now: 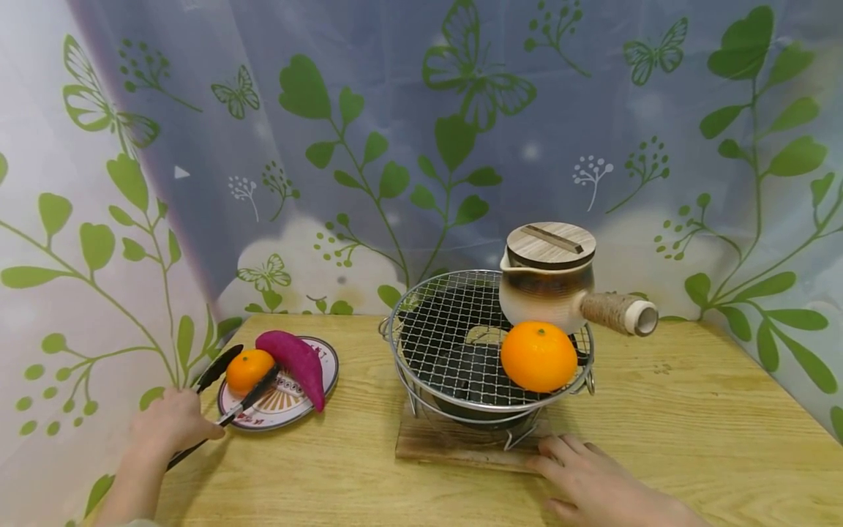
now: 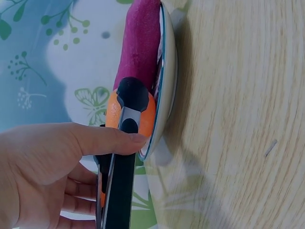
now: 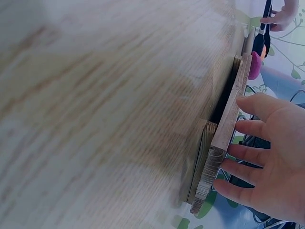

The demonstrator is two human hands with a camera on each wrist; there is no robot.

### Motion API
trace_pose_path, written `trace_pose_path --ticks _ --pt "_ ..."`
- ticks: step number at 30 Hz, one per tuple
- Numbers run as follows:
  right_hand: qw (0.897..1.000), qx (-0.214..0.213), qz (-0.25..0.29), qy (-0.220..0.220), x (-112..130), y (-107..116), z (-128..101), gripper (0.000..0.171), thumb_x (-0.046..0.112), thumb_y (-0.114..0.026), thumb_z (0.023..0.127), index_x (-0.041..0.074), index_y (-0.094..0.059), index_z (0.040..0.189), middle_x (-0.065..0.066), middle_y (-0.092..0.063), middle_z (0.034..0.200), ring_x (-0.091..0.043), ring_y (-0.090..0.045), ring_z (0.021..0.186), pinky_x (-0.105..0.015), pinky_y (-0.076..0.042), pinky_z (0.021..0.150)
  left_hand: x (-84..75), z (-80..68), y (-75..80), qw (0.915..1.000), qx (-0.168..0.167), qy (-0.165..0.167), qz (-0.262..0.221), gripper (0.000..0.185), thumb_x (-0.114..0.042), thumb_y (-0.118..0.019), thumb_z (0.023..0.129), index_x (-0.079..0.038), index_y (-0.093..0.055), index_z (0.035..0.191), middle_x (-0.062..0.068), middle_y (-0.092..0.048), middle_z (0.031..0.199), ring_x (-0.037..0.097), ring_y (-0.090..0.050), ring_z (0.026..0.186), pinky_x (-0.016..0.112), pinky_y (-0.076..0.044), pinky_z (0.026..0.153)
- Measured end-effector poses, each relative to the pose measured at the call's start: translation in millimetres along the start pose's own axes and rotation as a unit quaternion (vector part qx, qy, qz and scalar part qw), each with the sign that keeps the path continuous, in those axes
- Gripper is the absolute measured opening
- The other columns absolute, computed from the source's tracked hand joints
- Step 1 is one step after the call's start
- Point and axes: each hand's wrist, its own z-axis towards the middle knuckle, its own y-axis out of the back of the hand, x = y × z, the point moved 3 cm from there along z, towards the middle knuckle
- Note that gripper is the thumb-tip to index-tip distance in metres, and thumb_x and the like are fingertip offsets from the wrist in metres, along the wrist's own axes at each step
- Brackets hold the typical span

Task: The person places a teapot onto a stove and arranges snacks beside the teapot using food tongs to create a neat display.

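Looks like a cozy home setup to me, someone's little tea-and-snack corner rather than a proper kitchen. There's a light wooden table (image 1: 691, 410) pushed up against a printed curtain (image 1: 395, 146) with green leaves and butterflies hanging as a backdrop on the far side and wrapping round the left. In the middle sits a small tabletop stove with a round wire grill (image 1: 454, 344) on a wooden board (image 1: 448, 446), and a ceramic pot (image 1: 546, 282) with a wooden lid and rope-wrapped handle on top. Off to the left, a patterned plate (image 1: 290, 402) with a purple sweet potato (image 1: 299, 362). No counters, sink or appliances in sight, just homey stuff.
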Motion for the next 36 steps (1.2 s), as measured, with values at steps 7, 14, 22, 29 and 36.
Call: trace_pose_path --ticks 7,14,22,29,36 --pt "1.0 0.009 0.004 -0.001 -0.5 -0.3 0.4 0.037 0.033 -0.068 0.08 0.017 -0.059 0.112 -0.003 -0.052 0.107 -0.018 -0.049 0.089 -0.037 -0.048 0.066 0.2 -2.8 4.4 0.9999 -0.012 0.001 -0.008 0.073 -0.052 -0.076 0.064 0.01 -0.056 0.097 0.032 -0.046 0.096 0.043 -0.053 0.079 0.056 -0.044 0.064" --pt "1.0 0.009 0.002 0.0 0.3 -0.9 0.3 0.038 0.034 -0.068 0.08 0.017 -0.059 0.112 -0.003 -0.052 0.107 -0.019 -0.05 0.089 -0.037 -0.048 0.066 1.2 -5.1 6.8 0.9998 -0.016 0.001 -0.012 0.076 -0.053 -0.076 0.063 0.011 -0.055 0.098 0.031 -0.047 0.095 0.044 -0.053 0.08 0.057 -0.043 0.063" --pt "1.0 0.023 0.006 -0.012 1.3 1.7 0.5 0.04 0.032 -0.069 0.079 0.015 -0.059 0.113 -0.006 -0.053 0.109 -0.021 -0.051 0.092 -0.041 -0.049 0.071 1.1 -7.2 10.6 0.9994 -0.028 -0.003 -0.02 0.076 -0.055 -0.076 0.063 0.011 -0.055 0.096 0.031 -0.048 0.094 0.043 -0.054 0.079 0.055 -0.043 0.061" --pt "1.0 0.013 0.008 -0.002 1.5 2.0 -0.8 0.04 0.03 -0.07 0.078 0.016 -0.059 0.113 -0.005 -0.052 0.109 -0.02 -0.05 0.091 -0.04 -0.048 0.069 2.6 -8.7 16.4 0.9993 -0.031 -0.008 -0.021 0.088 -0.055 -0.075 0.064 0.018 -0.05 0.106 0.037 -0.047 0.099 0.049 -0.051 0.086 0.059 -0.043 0.066" --pt "1.0 -0.002 0.003 0.007 3.0 3.8 -0.3 0.04 0.03 -0.07 0.078 0.016 -0.059 0.113 -0.004 -0.052 0.109 -0.02 -0.05 0.092 -0.039 -0.049 0.067 -1.1 -11.5 23.4 0.9987 -0.035 -0.019 -0.03 0.097 -0.057 -0.074 0.063 0.021 -0.045 0.111 0.04 -0.043 0.106 0.053 -0.049 0.091 0.06 -0.043 0.067"
